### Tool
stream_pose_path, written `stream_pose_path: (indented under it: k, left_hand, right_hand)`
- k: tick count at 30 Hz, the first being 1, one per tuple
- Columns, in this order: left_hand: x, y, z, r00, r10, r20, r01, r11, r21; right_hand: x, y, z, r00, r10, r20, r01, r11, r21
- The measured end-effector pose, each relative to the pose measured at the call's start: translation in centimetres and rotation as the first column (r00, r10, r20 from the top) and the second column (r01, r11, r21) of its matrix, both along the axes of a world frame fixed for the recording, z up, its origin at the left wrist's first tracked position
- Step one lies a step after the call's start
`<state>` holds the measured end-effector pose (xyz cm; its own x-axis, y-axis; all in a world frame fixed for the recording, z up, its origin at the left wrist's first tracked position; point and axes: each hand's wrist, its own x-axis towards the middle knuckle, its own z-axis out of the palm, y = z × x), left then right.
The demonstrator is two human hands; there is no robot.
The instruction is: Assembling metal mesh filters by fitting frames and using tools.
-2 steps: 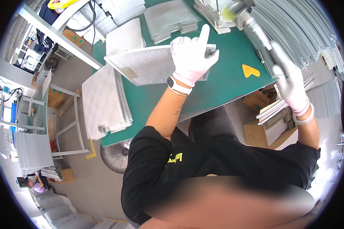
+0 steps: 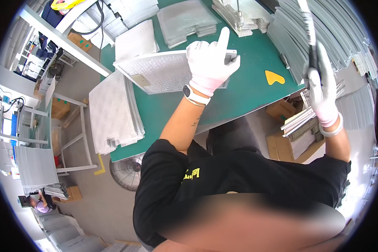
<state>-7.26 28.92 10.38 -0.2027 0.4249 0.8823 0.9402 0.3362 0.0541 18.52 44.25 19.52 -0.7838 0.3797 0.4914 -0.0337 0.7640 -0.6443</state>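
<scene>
A framed mesh panel (image 2: 168,73) with a silver metal border stands tilted on its edge on the green-topped table (image 2: 256,59). Wrapped over its upper edge near the right end is my white-gloved left hand (image 2: 208,61), with the index finger stretched out and the thumb to the right. My right hand (image 2: 322,88), gloved too, is raised off the table's right side, closed round the black grip of a mallet (image 2: 311,38). Its head lies beyond the top of the view; a moment earlier it showed a yellow-green face.
A yellow scraper (image 2: 274,77) lies on the table near its right edge. Mesh sheets (image 2: 113,111) are stacked at the left, with another pile (image 2: 187,23) at the back. Metal strips (image 2: 315,29) are piled at the right. A floor fan (image 2: 128,172) and a cardboard box (image 2: 281,147) stand below.
My right hand has swung the mallet up, its handle now more upright and its head out of view. My left hand and the panel stay in place.
</scene>
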Motion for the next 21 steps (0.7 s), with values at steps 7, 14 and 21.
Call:
stream_pose_path:
  k: [7,14,21]
  left_hand:
    - [0.2,0.2,-0.1,1.0,-0.024,0.009,0.024,0.999,0.043]
    - [0.7,0.0,-0.2,0.999,-0.035,0.009,0.034,0.998,0.056]
    - [1.7,-0.9,0.0,0.995,-0.085,-0.057,0.091,0.989,0.113]
  right_hand:
    - [-1.0,-0.6,-0.6,0.845,-0.12,0.521,-0.133,0.897,0.422]
    - [-0.7,-0.3,-2.8,0.998,0.023,0.05,-0.05,0.744,0.666]
    - [-2.8,2.3,-13.7,0.89,-0.11,0.442,-0.043,0.946,0.323]
